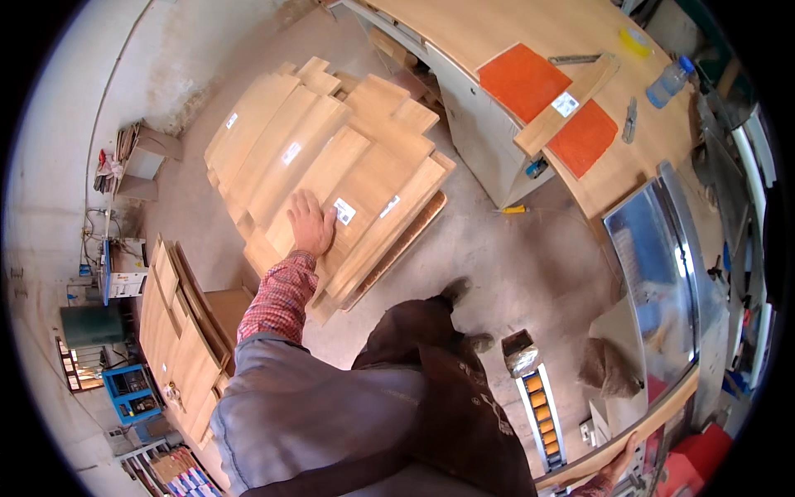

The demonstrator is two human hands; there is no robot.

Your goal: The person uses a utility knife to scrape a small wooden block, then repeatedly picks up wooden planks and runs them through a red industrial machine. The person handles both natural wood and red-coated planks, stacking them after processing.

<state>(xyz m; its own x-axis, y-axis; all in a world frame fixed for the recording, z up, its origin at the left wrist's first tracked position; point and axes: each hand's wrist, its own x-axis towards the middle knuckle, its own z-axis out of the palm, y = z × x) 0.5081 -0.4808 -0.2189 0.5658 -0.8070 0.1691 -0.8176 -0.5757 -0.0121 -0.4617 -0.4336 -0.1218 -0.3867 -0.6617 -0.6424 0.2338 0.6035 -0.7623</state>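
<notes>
My left hand (312,224) lies with its fingers spread on a large stack of light wooden boards (323,170), near white labels stuck on them. The boards are layered unevenly, and their ends stick out at different lengths. At the lower right, my right hand (617,465) grips a long, narrow wooden board (662,406). Its fingers bend over the board's edge, and part of the hand is cut off by the picture's rim.
A workbench (464,25) at the upper right bears orange sheets (523,83), a labelled wood piece (571,103), a utility knife (630,120) and a bottle (669,81). Another board stack (178,340) stands left. A roller track (542,414) lies near my feet.
</notes>
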